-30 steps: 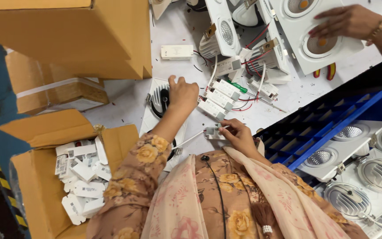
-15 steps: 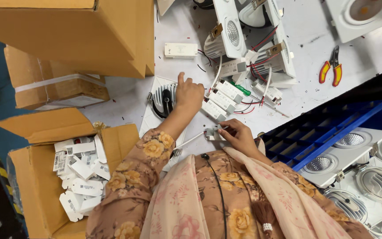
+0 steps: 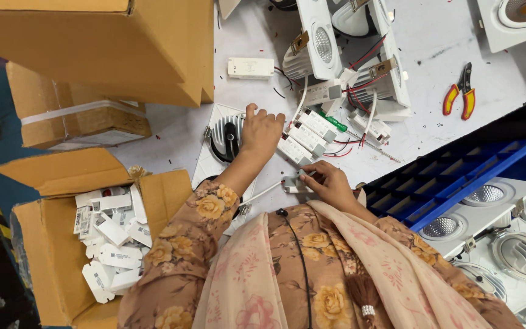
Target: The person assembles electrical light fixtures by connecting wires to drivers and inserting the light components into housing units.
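White driver box [image 3: 294, 150] | left hand [image 3: 262, 129] still touching | red pliers [image 3: 459, 92] newly visible

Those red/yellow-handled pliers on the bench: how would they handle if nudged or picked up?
The pliers lie flat on the white table, so they would probably slide rather than roll. Metal jaws and a pivot suggest they are stiff and fairly heavy for their size. The coated handles likely grip well; the two halves may swing apart when lifted by one handle.

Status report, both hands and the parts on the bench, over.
Left hand resting on finned light fixture. Right hand pinching small white connector block. Row of white driver boxes between the hands, wires trailing across; over.
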